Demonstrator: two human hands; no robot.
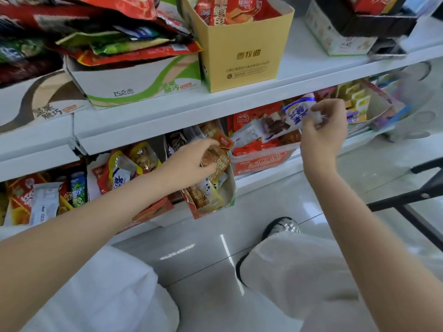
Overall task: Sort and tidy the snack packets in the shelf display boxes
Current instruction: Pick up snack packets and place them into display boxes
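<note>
Two bare arms reaching in to the lower shelf [263, 178]. Left hand [191, 161] stretching forward and down, fingers curling over a brown packet [217, 156] and gripping it at the mouth of a torn red display box [208, 212] near the shelf's front edge. Right hand [323, 130] lifting higher, wrist bent, fingertips pinching the end of a white-and-purple packet [282, 121] lying across a red tray [263, 161]. Wrapper print blurring beyond reading. Shelf lip above hiding the box backs; upper heap of packets [107, 32] cut off by the frame.
</note>
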